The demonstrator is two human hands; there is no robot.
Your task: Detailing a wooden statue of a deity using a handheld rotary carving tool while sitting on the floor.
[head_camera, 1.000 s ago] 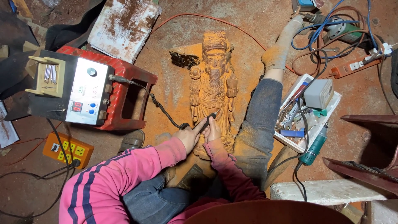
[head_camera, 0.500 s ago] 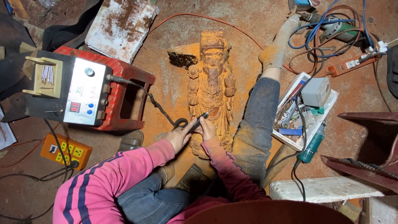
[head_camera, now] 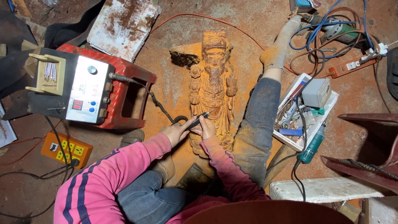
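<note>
A carved wooden statue (head_camera: 213,83) of a bearded figure lies on the orange-dusted floor between my legs. My left hand (head_camera: 176,132) grips a dark pen-like carving handpiece (head_camera: 199,120), whose tip rests on the statue's lower robe. My right hand (head_camera: 206,128) curls against the handpiece from the right, resting on the wood. A coiled black cord (head_camera: 159,108) runs from the handpiece to the white-faced control box (head_camera: 89,89) on a red stool.
A rack of spare bits (head_camera: 47,72) sits left of the control box. A yellow power strip (head_camera: 66,149) lies below it. A white tray of tools (head_camera: 304,112), a green power tool (head_camera: 313,143), tangled cables (head_camera: 331,29) and a white block (head_camera: 323,188) are on the right.
Both hands have stayed on the statue's lower part, and the handpiece tip has shifted slightly on the wood. The view has moved a little.
</note>
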